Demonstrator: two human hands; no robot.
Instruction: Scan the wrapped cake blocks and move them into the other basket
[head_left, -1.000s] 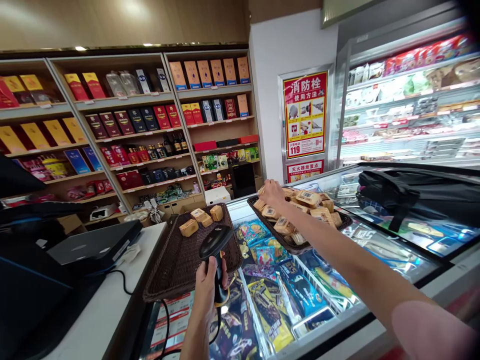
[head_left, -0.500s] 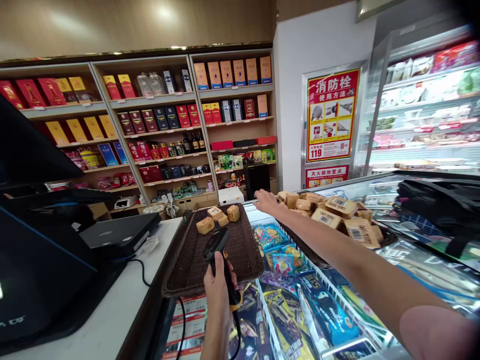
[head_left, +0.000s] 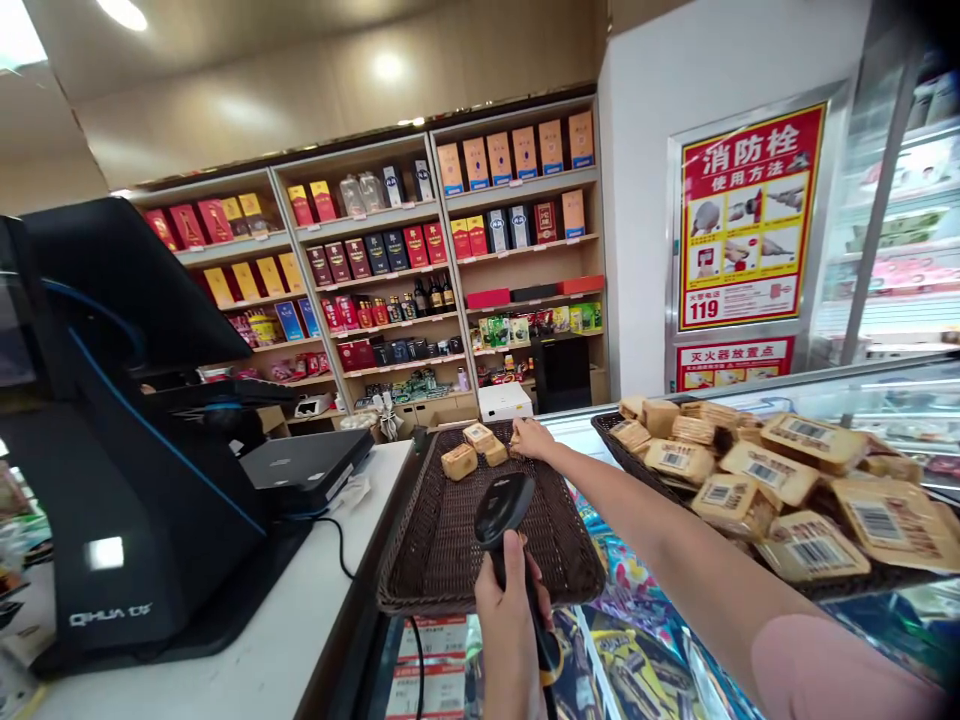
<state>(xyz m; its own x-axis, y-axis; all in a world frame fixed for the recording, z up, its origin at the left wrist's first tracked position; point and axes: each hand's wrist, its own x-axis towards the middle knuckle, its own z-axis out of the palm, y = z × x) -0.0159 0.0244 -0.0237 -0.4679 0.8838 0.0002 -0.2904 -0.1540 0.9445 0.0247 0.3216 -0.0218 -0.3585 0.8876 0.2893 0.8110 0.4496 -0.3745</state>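
Observation:
My left hand [head_left: 512, 610] is closed around the handle of a black barcode scanner [head_left: 504, 508], its head over the near part of a brown woven basket [head_left: 480, 545]. At the basket's far right corner, the fingers of my right hand [head_left: 532, 440] are closed over a small tan packaged block, mostly hidden by them. Beside it in the basket lie a few similar tan blocks [head_left: 459, 461]. Beneath my right forearm, a second woven basket [head_left: 611, 445] is heaped with several tan packages [head_left: 772, 470] bearing barcode labels.
A black checkout terminal [head_left: 142, 450] and a flat dark device [head_left: 307, 465] stand on the white counter [head_left: 277, 610] at left. Below the baskets, a freezer holds colourful packets [head_left: 637, 660]. The scanner's cable [head_left: 420, 660] hangs in front. Shelves of boxes [head_left: 375, 260] line the back wall.
My right hand has moved from between the baskets to the left basket's far corner, onto a block there. The view has turned left. The scanner stays in my left hand.

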